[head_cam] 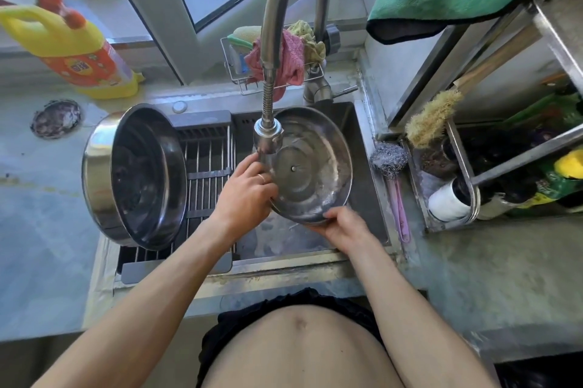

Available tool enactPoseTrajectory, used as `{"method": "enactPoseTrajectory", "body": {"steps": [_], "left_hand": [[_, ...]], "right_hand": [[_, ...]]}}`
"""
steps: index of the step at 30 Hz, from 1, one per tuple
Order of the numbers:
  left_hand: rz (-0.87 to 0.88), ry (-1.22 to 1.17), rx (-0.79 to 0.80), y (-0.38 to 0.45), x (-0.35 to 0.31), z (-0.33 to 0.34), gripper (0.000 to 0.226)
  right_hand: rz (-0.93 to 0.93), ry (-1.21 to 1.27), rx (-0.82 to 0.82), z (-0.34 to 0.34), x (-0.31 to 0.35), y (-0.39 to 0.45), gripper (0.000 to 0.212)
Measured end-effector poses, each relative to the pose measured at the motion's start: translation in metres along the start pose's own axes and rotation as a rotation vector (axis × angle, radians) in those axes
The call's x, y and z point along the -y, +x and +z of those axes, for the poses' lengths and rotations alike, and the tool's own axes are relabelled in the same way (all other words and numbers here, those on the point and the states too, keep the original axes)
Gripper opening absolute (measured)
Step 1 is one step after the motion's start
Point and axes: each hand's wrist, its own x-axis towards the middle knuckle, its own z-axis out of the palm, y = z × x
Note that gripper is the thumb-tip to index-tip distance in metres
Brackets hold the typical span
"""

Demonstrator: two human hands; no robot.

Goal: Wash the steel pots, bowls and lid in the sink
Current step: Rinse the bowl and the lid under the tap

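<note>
You held the lid point(310, 163) tilted under the faucet head point(267, 135), over the sink's point(367, 166) right half. Your left hand point(249, 188) gripped its left rim; your right hand point(345, 225) curled fingers round the near rim.

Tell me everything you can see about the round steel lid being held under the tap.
The steel lid is round, shiny and stepped in rings, with a small rivet at its centre. Its underside faces the camera, tilted up over the sink, just beneath the faucet head. It looks wet, with pale streaks. The left hand grips its left rim; the right hand holds its lower edge. Its knob side is hidden.
</note>
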Motion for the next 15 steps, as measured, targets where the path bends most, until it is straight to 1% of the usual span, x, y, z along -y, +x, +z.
{"method": "enactPoseTrajectory", "body": {"steps": [3,4,6,8,9,10,13,15], "left_hand": [[-0.135,0.044,0.076,-0.014,0.005,0.018,0.021],[-0.206,0.063,0.129,-0.019,0.004,0.025,0.025],[-0.337,0.066,0.248,-0.025,-0.003,0.037,0.030],[-0.415,0.044,0.357,-0.029,-0.015,0.046,0.033],[-0.416,0.017,0.373,-0.029,-0.021,0.051,0.034],[-0.404,-0.039,0.362,-0.029,-0.026,0.054,0.031],[-0.346,-0.397,0.279,-0.033,-0.038,0.063,0.020],[-0.377,-0.587,0.259,-0.033,-0.046,0.062,0.016]], "right_hand": [[-0.146,0.004,-0.036,0.002,0.007,-0.001,0.051],[-0.195,-0.022,-0.054,0.003,0.010,-0.003,0.051],[-0.286,-0.120,-0.064,0.005,0.016,-0.007,0.058],[-0.351,-0.255,-0.063,0.007,0.020,-0.016,0.061],[-0.378,-0.318,-0.075,0.008,0.023,-0.021,0.058],[-0.405,-0.373,-0.091,0.008,0.024,-0.024,0.055],[-0.480,-0.496,-0.123,0.011,0.033,-0.035,0.047],[-0.494,-0.572,-0.132,0.015,0.038,-0.036,0.044]]}}
